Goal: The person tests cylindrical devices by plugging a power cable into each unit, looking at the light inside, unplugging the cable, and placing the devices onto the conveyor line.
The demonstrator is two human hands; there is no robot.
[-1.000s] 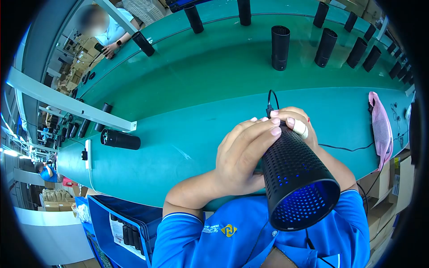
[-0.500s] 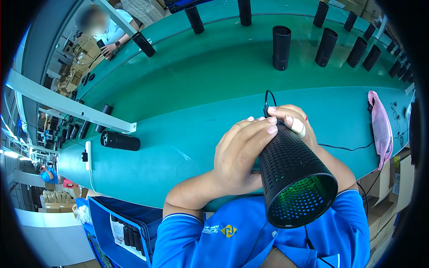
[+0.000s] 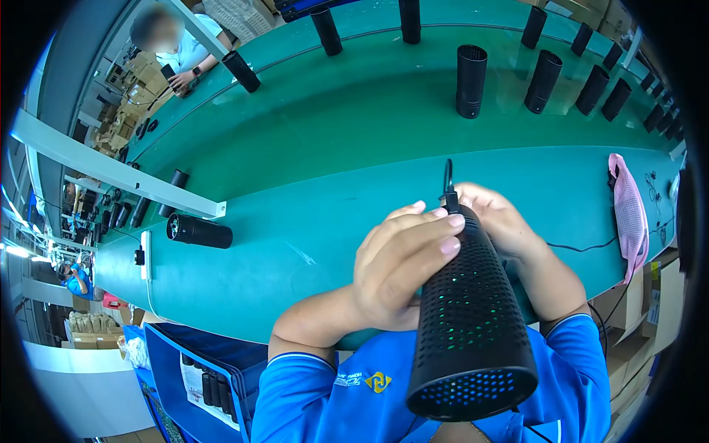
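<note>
A black perforated cylinder point(image 3: 473, 317) is tilted toward my chest, its wide open end lowest, with blue and green light showing through its holes. Wrapped round its upper left side is my left hand point(image 3: 402, 262), closed on it. My right hand point(image 3: 498, 218) is at the narrow top end, beside a black cable plug point(image 3: 449, 199) that enters there; its fingers are partly hidden behind the cylinder and plug, so its hold cannot be made out fully.
Several black cylinders point(image 3: 471, 81) stand on the green surface beyond. Another cylinder point(image 3: 199, 230) lies at left near a white metal beam point(image 3: 118, 166). A pink mesh cloth point(image 3: 629, 214) lies at right. A blue bin point(image 3: 196, 369) is below left. A person point(image 3: 188, 55) sits across.
The cylinder has swung down and left, its open end now more downward. My right hand has shifted slightly and its bandaged finger no longer shows. The light inside has changed colour.
</note>
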